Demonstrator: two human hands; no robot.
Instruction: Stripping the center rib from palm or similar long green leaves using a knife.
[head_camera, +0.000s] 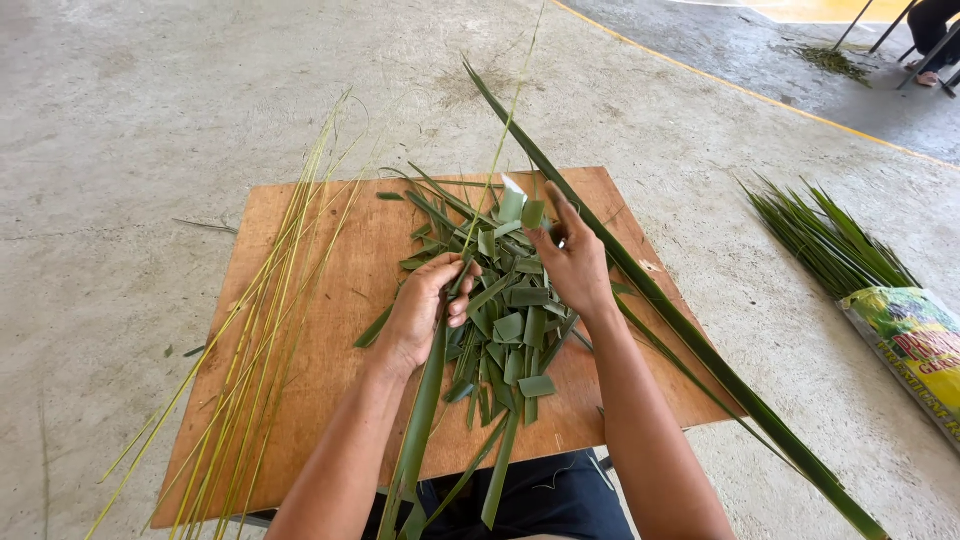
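My left hand (425, 305) grips a long green palm leaf strip (422, 420) that runs down toward my lap and up past my fingers. My right hand (572, 262) pinches a short green leaf piece (533, 213) at its fingertips, with something small and white just above it. Both hands hover over a pile of cut leaf pieces (510, 320) lying on a brown wooden board (320, 330). A long dark green leaf blade (690, 340) crosses diagonally under my right forearm, from the board's far edge to the lower right.
Several thin yellow-green leaf midribs (255, 350) lie along the board's left side and onto the concrete floor. A bundle of green leaves (825, 240) and a printed plastic sack (915, 345) lie at right. Another person's foot and chair legs (925, 50) show far top right.
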